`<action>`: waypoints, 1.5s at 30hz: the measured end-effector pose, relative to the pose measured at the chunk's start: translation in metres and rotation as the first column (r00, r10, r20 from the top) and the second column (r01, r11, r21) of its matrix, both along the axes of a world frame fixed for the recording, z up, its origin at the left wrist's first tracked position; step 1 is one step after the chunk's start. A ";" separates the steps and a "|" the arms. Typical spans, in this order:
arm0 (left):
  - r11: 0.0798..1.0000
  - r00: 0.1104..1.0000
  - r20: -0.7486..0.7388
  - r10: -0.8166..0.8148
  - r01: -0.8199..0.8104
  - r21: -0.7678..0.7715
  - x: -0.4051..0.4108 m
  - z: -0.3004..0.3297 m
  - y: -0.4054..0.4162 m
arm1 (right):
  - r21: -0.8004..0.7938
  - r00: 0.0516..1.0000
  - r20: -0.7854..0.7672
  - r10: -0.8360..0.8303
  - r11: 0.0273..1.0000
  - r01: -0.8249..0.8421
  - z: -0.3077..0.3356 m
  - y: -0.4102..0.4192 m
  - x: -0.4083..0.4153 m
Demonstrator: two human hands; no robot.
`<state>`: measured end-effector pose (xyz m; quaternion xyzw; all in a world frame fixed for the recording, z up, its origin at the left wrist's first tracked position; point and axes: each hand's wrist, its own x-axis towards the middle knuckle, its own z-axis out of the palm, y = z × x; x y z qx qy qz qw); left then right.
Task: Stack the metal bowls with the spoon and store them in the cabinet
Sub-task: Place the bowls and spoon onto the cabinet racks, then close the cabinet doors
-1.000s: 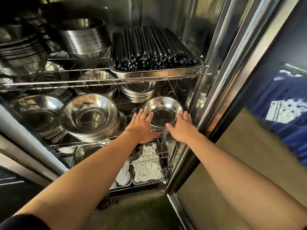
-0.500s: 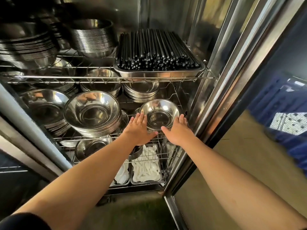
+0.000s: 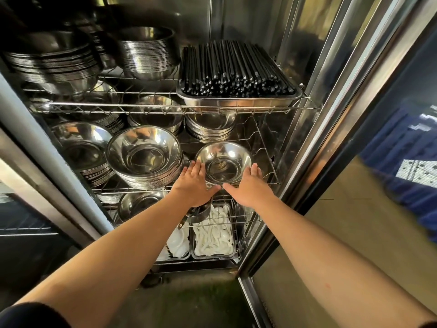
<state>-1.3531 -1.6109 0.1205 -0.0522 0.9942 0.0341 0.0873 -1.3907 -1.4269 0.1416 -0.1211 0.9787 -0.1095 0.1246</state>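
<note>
A small shiny metal bowl (image 3: 223,162) sits on the middle wire shelf (image 3: 267,157) of the steel cabinet, at its right front. My left hand (image 3: 194,183) cups the bowl's left side and my right hand (image 3: 250,185) cups its right side, fingers flat against the wall. Whether other bowls are nested under it is hidden by my hands. No spoon shows inside the bowl. To its left stands a taller stack of bigger metal bowls (image 3: 144,155).
More bowl stacks (image 3: 80,147) fill the middle and top shelves. A tray of black chopsticks (image 3: 236,72) lies top right. The bottom shelf holds trays of white spoons (image 3: 212,233) and a bowl (image 3: 139,202). The open cabinet door (image 3: 354,102) stands at right.
Both hands have slid forward with the bowl, deeper onto the middle shelf. My view has come a little closer to the cabinet.
</note>
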 end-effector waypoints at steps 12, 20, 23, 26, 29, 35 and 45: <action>0.998 1.000 0.016 0.014 -0.015 0.055 0.009 0.004 -0.007 | 0.019 1.000 -0.023 -0.003 1.000 0.004 0.001 -0.013 0.005; 1.000 0.998 0.062 0.006 -0.007 0.020 0.015 0.014 -0.004 | 0.026 1.000 -0.031 0.000 1.000 0.001 0.000 -0.021 0.010; 0.999 0.999 0.039 0.008 -0.009 0.031 0.017 0.015 -0.003 | 0.021 1.000 -0.030 0.008 1.000 -0.007 0.002 -0.019 0.009; 0.999 0.999 0.050 0.004 -0.006 0.049 0.018 0.020 -0.006 | 0.041 0.999 -0.033 0.019 0.999 -0.017 0.005 -0.017 0.008; 0.998 1.000 0.027 0.008 -0.010 0.067 0.017 0.029 -0.012 | 0.061 0.997 -0.057 0.046 0.997 -0.043 0.013 -0.014 0.007; 0.994 0.991 -0.095 -0.091 0.095 0.047 0.019 0.056 -0.018 | 0.060 0.982 -0.154 0.108 0.993 -0.100 0.045 0.000 0.015; 0.911 0.889 -0.324 -0.325 0.386 0.146 0.051 0.114 0.026 | -0.033 0.950 -0.310 0.026 0.999 -0.038 0.111 0.063 0.099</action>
